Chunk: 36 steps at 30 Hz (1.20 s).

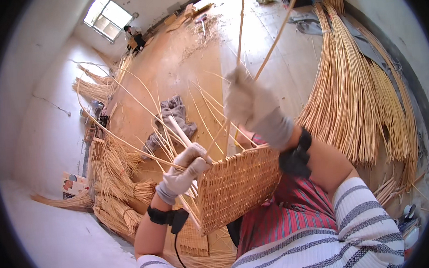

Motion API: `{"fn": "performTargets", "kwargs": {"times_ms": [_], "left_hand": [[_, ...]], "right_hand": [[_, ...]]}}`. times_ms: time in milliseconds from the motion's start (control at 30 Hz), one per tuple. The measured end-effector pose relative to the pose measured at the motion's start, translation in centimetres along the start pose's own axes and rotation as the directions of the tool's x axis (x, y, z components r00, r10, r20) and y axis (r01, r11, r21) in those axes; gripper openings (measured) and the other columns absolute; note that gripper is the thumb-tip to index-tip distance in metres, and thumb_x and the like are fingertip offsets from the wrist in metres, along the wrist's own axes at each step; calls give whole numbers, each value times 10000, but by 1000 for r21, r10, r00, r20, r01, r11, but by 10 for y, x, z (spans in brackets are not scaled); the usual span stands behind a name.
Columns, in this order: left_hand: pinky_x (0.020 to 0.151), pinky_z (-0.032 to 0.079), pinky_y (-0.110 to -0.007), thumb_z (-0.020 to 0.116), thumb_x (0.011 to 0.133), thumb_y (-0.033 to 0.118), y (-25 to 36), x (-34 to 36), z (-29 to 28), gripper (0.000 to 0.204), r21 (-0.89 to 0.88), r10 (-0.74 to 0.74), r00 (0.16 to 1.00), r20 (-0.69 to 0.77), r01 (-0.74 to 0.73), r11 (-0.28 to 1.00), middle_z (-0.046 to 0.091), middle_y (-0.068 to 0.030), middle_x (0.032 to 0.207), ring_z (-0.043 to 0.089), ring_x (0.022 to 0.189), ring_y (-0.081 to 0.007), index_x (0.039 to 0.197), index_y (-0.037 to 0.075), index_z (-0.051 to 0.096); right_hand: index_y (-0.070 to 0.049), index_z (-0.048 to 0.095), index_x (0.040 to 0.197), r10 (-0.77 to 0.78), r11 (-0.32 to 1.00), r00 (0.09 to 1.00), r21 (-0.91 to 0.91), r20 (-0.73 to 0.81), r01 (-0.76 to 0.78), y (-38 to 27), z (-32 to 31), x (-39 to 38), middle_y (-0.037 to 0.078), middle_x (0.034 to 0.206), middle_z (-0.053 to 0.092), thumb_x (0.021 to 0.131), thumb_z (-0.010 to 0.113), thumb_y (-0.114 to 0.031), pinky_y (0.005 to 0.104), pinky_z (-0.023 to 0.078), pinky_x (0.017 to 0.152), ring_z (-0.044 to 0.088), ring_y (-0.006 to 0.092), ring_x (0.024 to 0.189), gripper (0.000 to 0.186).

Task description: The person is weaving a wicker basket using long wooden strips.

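A woven wicker basket (237, 191) sits tilted in front of my body, with loose rods fanning out from its upper and left sides. My gloved left hand (182, 172) grips the basket's upper left corner, fingers wrapped round it and the rods there. My gloved right hand (249, 103) is raised above the basket's right part, closed on long wicker rods (277, 33) that rise upward out of it. The fingers of the right hand are blurred. A pale stick (178, 128) stands up just behind my left hand.
Long wicker bundles (348, 98) lie on the right, more bundles (115, 178) on the left. A crumpled dark cloth (174, 112) lies on the floor (205, 47) ahead, with scraps farther off. Another person (134, 41) sits near the window at the back. White walls (42, 133) bound the left side.
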<state>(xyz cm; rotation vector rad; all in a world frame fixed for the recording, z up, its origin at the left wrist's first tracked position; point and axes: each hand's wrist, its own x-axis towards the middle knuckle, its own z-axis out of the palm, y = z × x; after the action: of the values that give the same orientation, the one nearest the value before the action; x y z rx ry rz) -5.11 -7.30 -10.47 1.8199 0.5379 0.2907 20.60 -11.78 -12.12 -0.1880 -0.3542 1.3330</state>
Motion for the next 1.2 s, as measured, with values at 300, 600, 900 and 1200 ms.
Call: {"fn": "performTargets", "kwargs": {"times_ms": [300, 600, 900, 1200], "left_hand": [[514, 350, -170, 673, 986, 409, 16, 3, -10, 342, -23, -309, 949, 54, 311, 950, 561, 22, 976, 446, 650, -6, 1066, 87, 591], [882, 439, -257, 788, 853, 546, -30, 1, 25, 629, 194, 297, 928, -223, -257, 947, 553, -33, 1056, 546, 957, -128, 1188, 52, 592], [829, 530, -255, 837, 769, -8, -30, 9, 26, 235, 231, 30, 947, -319, 47, 972, 570, -1, 999, 608, 900, -94, 888, 70, 650], [774, 525, -243, 864, 772, 70, -22, 16, 25, 258, 209, -138, 919, -369, 227, 951, 552, 10, 942, 572, 828, -69, 849, 61, 619]], "right_hand": [[-91, 567, 1022, -259, 950, 966, -182, -9, 253, 76, -126, -80, -46, 546, 357, 1090, 466, -425, 338, 464, 485, 383, 88, 435, 356], [-81, 596, 1047, -169, 974, 985, -156, -22, 164, 97, -150, -94, -27, 569, 424, 1065, 469, -459, 487, 587, 906, 601, 135, 586, 398], [-53, 638, 1068, -88, 981, 994, -182, -69, 74, 113, -161, -104, 2, 740, 617, 1083, 487, -374, 322, 594, 788, 726, 165, 872, 355], [-26, 645, 1128, -118, 914, 976, -405, -183, 34, 104, -137, -134, 41, 959, 697, 1057, 580, -266, 306, 572, 921, 700, 148, 977, 259]]}}
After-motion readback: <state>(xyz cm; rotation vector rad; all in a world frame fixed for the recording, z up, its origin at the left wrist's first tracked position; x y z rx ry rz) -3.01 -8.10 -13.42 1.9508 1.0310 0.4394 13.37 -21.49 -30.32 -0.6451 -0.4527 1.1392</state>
